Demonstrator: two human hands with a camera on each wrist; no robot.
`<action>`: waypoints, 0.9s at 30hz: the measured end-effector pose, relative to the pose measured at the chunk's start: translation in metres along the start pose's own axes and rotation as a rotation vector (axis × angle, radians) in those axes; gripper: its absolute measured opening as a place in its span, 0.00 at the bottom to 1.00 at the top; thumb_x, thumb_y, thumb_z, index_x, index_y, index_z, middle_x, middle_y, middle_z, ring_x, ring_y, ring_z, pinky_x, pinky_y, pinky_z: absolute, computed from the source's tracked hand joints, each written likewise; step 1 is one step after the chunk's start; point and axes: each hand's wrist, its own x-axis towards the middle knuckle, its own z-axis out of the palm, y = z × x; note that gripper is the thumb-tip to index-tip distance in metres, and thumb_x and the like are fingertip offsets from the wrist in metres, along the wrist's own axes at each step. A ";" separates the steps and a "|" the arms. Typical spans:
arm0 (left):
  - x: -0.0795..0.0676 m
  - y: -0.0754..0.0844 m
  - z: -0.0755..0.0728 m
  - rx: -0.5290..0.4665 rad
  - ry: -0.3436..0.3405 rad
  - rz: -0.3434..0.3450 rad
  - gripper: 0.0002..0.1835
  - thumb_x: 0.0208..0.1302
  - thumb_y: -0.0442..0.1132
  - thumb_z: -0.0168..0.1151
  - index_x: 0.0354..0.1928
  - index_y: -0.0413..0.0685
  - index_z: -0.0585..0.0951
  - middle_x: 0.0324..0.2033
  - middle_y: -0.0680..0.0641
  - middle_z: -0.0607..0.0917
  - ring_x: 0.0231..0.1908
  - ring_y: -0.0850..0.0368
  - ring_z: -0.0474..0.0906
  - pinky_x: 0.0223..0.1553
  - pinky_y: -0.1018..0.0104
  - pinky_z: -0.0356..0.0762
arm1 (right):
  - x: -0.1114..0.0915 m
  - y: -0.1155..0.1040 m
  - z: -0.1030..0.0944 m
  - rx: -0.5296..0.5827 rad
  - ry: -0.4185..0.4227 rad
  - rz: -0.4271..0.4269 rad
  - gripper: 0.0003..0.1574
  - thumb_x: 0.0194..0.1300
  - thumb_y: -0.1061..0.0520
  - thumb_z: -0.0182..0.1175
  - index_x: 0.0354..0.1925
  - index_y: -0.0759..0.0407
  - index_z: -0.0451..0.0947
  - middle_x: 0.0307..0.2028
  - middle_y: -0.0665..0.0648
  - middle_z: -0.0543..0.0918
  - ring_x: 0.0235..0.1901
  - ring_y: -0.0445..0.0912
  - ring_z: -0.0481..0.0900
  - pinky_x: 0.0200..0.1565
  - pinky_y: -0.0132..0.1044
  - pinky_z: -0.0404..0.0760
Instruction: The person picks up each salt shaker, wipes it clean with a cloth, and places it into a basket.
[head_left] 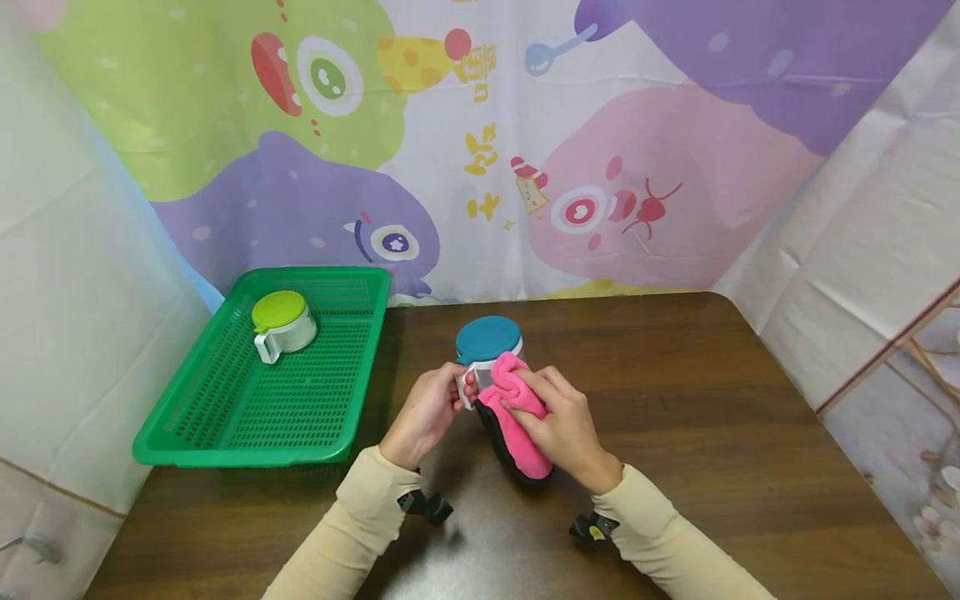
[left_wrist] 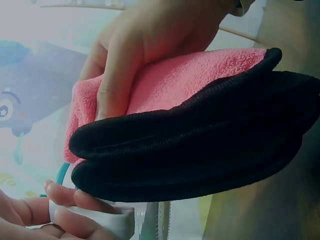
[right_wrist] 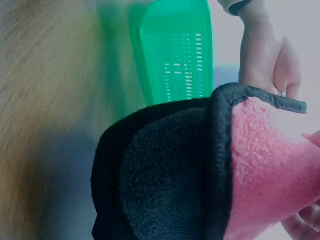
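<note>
A lidded container with a blue lid and a white side handle is held up in front of the person. The left hand grips the handle, its fingers curled round it in the left wrist view. A folded pink cloth with a black edge and a dark reverse side lies against the container's near side. The right hand holds this cloth between thumb and fingers and presses it near the container's wall. In the right wrist view the cloth hides most of the container.
On the left of the brown table stands a green perforated basket. Inside its far part sits a similar container with a lime-green lid and white handle. A cartoon-print curtain hangs behind the table.
</note>
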 end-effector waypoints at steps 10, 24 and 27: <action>-0.001 -0.002 0.000 0.020 -0.009 -0.010 0.17 0.68 0.34 0.41 0.22 0.44 0.73 0.19 0.52 0.73 0.24 0.61 0.67 0.27 0.72 0.61 | -0.003 0.002 0.002 0.004 0.013 0.039 0.27 0.44 0.60 0.77 0.46 0.61 0.82 0.30 0.56 0.78 0.26 0.42 0.73 0.27 0.33 0.75; -0.003 -0.002 -0.005 0.054 -0.060 -0.026 0.17 0.67 0.33 0.41 0.20 0.45 0.73 0.19 0.52 0.72 0.24 0.61 0.67 0.28 0.72 0.61 | 0.000 0.008 -0.006 0.092 0.012 0.158 0.27 0.46 0.62 0.75 0.47 0.61 0.82 0.31 0.56 0.80 0.29 0.41 0.72 0.28 0.30 0.73; -0.003 -0.002 -0.006 0.065 -0.060 -0.026 0.16 0.67 0.33 0.42 0.20 0.45 0.73 0.19 0.52 0.72 0.24 0.61 0.66 0.28 0.72 0.60 | 0.002 0.009 -0.009 0.111 0.010 0.184 0.26 0.46 0.63 0.75 0.47 0.60 0.83 0.30 0.56 0.80 0.28 0.40 0.71 0.28 0.30 0.72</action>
